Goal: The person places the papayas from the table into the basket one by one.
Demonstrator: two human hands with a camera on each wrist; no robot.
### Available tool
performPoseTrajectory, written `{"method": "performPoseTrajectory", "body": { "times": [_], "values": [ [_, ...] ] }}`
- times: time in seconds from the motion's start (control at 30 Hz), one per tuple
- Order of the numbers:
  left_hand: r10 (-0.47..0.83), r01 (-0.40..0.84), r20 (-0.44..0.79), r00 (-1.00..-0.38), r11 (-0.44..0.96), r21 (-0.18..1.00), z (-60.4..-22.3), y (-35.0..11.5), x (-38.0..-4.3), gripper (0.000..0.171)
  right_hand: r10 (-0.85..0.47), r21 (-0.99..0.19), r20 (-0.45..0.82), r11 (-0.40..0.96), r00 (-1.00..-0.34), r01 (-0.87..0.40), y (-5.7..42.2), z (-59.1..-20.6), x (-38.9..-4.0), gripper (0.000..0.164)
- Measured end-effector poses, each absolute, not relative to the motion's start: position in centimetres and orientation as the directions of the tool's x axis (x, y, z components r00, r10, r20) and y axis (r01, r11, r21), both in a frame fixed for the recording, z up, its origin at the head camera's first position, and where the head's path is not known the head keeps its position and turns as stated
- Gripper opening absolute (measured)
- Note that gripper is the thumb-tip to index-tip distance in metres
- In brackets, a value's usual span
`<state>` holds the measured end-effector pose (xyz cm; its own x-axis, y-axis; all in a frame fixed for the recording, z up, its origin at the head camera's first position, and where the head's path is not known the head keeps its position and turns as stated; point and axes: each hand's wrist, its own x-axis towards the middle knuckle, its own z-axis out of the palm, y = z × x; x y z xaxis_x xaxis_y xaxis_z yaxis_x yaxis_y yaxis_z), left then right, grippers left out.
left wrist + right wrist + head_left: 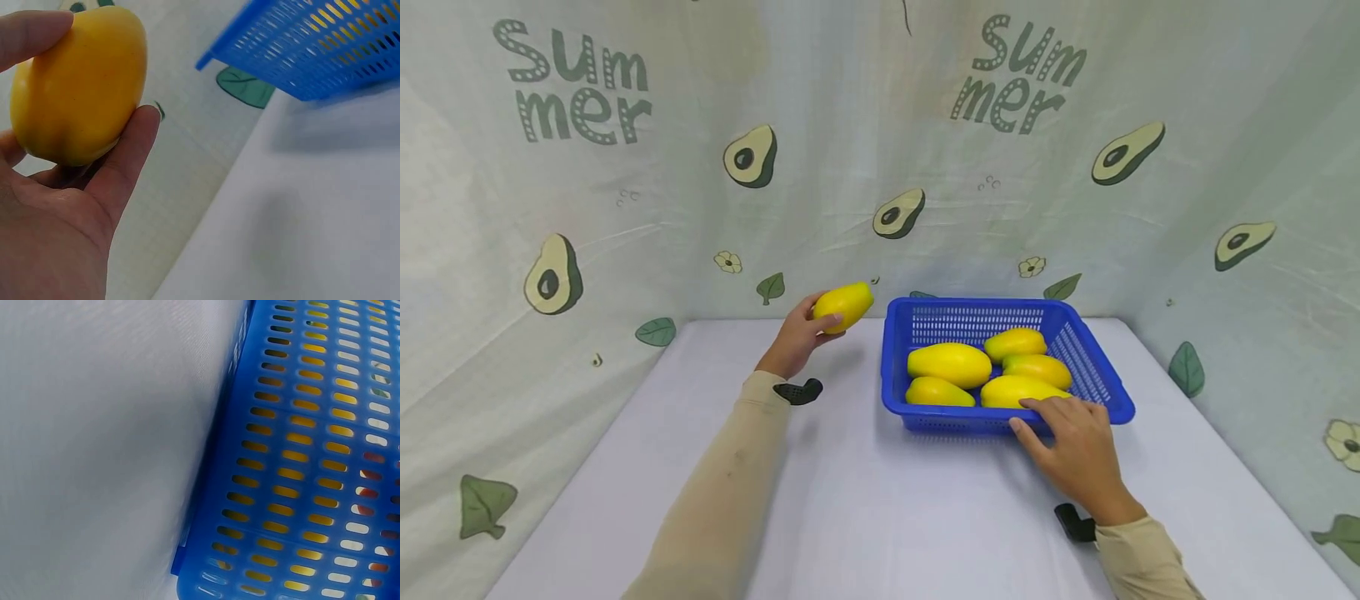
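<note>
In the head view my left hand (799, 335) holds a yellow papaya (844, 306) above the table, left of the blue plastic basket (891, 367). The left wrist view shows the same papaya (81, 84) between the thumb and fingers of my left hand (62, 219). At the basket's front right, my right hand (1078, 450) grips the rim, its thumb outside and its fingers over the edge beside the nearest papaya (1018, 390). Several other papayas lie in the basket, among them a large one (950, 364). The right wrist view shows mainly the slotted basket wall (284, 456).
The basket stands on a white-covered table (880, 517), towards its back. Behind and at both sides hangs a pale cloth (820, 208) printed with avocados, leaves and lettering. Black wrist devices (799, 392) sit on both sleeves.
</note>
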<state>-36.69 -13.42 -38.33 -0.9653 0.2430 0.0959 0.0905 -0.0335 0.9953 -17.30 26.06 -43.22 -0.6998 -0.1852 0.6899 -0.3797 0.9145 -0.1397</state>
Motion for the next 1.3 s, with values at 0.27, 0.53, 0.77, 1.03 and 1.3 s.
{"method": "performPoseTrajectory", "body": {
  "times": [0.27,0.53,0.77,1.03,1.3],
  "values": [
    [0.201,0.14,0.152,-0.968,-0.076,0.987,-35.8,-11.3,-37.0,0.061,-0.179,-0.149,0.69,0.913,-0.701,-0.379,26.1,-43.1,-17.2,0.038],
    [0.254,0.13,0.141,-0.957,-0.062,0.99,-34.7,-9.7,-37.5,0.064,-0.181,-0.141,0.687,0.916,-0.703,-0.374,26.2,-43.1,-17.2,0.038],
    [0.301,0.146,0.138,-0.944,0.004,0.989,-33.5,-8.6,-37.4,0.065,-0.189,-0.132,0.698,0.914,-0.691,-0.383,26.1,-43.2,-17.4,0.039],
    [0.332,0.164,0.147,-0.932,0.024,0.986,-33.0,-7.9,-37.1,0.063,-0.206,-0.127,0.701,0.906,-0.683,-0.403,26.0,-43.5,-17.6,0.04],
    [0.343,0.167,0.11,-0.933,0.141,0.976,-32.3,-6.1,-37.3,0.064,-0.182,-0.156,0.689,0.908,-0.701,-0.389,26.0,-43.4,-17.7,0.039]
  ]
}}
